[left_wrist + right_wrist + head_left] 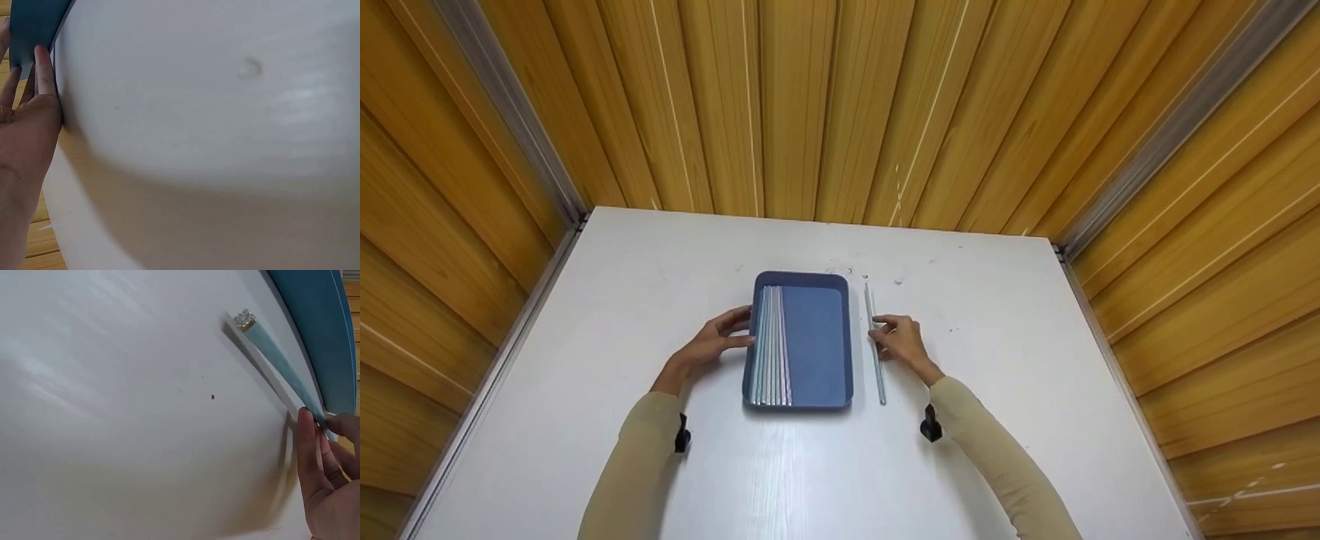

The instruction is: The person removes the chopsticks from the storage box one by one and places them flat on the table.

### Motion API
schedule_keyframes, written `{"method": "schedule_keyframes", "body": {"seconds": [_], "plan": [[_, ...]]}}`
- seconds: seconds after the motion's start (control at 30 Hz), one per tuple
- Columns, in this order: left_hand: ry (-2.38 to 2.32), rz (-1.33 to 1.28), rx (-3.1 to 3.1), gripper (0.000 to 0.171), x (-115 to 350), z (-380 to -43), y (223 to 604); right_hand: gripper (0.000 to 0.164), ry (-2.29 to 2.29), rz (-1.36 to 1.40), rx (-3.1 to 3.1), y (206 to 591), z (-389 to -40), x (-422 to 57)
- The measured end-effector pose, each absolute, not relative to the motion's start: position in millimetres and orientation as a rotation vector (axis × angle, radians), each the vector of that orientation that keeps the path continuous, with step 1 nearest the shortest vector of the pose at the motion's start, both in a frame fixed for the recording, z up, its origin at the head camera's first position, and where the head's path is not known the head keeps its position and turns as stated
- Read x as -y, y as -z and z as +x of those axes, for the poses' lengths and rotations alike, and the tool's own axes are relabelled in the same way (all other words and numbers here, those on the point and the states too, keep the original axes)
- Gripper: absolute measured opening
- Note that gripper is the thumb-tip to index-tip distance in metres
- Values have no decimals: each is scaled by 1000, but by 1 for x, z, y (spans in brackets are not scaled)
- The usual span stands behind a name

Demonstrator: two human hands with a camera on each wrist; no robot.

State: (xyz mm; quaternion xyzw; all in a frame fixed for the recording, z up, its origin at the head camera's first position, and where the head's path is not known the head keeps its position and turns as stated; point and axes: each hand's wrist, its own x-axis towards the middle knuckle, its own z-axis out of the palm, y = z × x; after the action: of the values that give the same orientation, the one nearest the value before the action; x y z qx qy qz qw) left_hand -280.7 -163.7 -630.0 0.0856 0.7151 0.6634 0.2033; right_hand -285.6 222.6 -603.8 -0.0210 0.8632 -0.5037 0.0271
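Observation:
A shallow blue tray (819, 341) lies on the white table, with a row of several slim pale sticks (772, 349) along its left side. My left hand (709, 345) rests against the tray's left wall, fingers fairly straight. In the left wrist view the fingertips (43, 64) touch the tray wall (35, 28). Right of the tray, my right hand (900, 341) pinches a slim light-blue stick (879, 379) near its middle. The right wrist view shows a gold band and a glittery clear end on this stick (275, 351); a white strip runs alongside it, whose nature I cannot tell.
The white table (660, 262) surrounds the tray and has small marks beyond it. Yellow wood-patterned walls (795, 112) with grey metal corner posts (510, 97) enclose the table's back and sides. Black wrist-camera mounts (931, 424) sit at both sleeves.

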Motion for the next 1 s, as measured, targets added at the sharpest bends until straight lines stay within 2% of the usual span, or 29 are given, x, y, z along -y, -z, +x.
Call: {"method": "schedule_keyframes", "body": {"seconds": [0.4, 1.0], "plan": [[-1861, 189, -1964, 78, 162, -278, 635, 34, 1507, -77, -2668, 617, -281, -219], [-1867, 219, -1973, 77, 164, -282, 632, 33, 1551, -20, -2615, 610, -285, -214]]}}
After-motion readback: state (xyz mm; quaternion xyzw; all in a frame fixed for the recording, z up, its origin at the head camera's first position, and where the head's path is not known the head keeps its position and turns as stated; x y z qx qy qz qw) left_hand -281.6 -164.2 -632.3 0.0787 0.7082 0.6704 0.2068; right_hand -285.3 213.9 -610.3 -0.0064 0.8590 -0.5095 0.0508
